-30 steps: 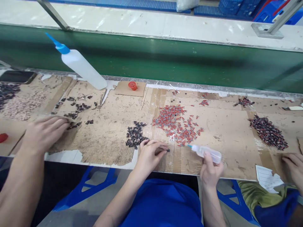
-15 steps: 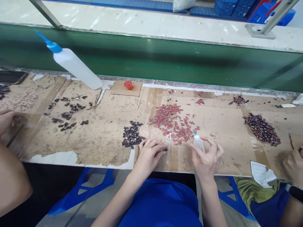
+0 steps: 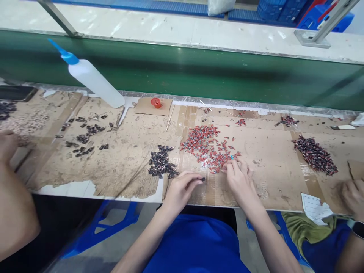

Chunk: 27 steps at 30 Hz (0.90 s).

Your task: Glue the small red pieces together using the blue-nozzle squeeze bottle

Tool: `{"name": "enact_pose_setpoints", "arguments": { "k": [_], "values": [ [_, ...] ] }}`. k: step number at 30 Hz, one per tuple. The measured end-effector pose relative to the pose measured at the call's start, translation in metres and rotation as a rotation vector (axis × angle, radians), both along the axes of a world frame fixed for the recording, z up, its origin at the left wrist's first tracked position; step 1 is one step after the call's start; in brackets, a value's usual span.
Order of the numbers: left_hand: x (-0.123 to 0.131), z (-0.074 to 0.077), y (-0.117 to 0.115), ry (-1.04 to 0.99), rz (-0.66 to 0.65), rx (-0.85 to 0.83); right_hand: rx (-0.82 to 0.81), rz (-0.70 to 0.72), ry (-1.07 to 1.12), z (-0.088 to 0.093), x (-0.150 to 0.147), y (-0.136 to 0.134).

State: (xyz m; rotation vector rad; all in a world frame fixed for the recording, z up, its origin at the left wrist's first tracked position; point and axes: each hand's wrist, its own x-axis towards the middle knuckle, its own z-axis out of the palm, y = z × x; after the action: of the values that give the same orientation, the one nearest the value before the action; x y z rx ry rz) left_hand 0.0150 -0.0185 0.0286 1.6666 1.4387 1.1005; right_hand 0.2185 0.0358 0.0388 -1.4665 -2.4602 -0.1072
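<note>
Over cardboard (image 3: 274,159), left hand (image 3: 181,186) tight on dark part (image 3: 203,179), right hand (image 3: 239,176) half-curled at red pieces (image 3: 218,160), grip unclear.

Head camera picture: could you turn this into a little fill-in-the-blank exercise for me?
The small black part is pinched by the person's hand on the ____ side.
The large white plastic bottle has a pointed nozzle coloured ____.
The colour of the small round cup on the flat brown cardboard piece is ____.

Missing words: left; blue; red.

The left grip (image 3: 180,186) pinches a small black piece (image 3: 203,179); the right grip (image 3: 239,177) is beside red pieces (image 3: 200,137).
</note>
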Motion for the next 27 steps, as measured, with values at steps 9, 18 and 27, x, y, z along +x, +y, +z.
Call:
{"name": "enact_pose_setpoints", "arguments": {
  "k": [9,18,27],
  "values": [
    [0.012,0.015,-0.003,-0.128,0.005,-0.047,-0.094,0.142,0.705,0.018,-0.014,-0.017],
    [0.018,0.021,-0.005,-0.114,0.081,-0.07,-0.17,-0.037,1.006,0.006,-0.035,-0.036],
    [0.019,0.022,-0.005,-0.102,0.072,-0.071,-0.5,-0.19,1.108,0.006,-0.039,-0.047]
  ]
}}
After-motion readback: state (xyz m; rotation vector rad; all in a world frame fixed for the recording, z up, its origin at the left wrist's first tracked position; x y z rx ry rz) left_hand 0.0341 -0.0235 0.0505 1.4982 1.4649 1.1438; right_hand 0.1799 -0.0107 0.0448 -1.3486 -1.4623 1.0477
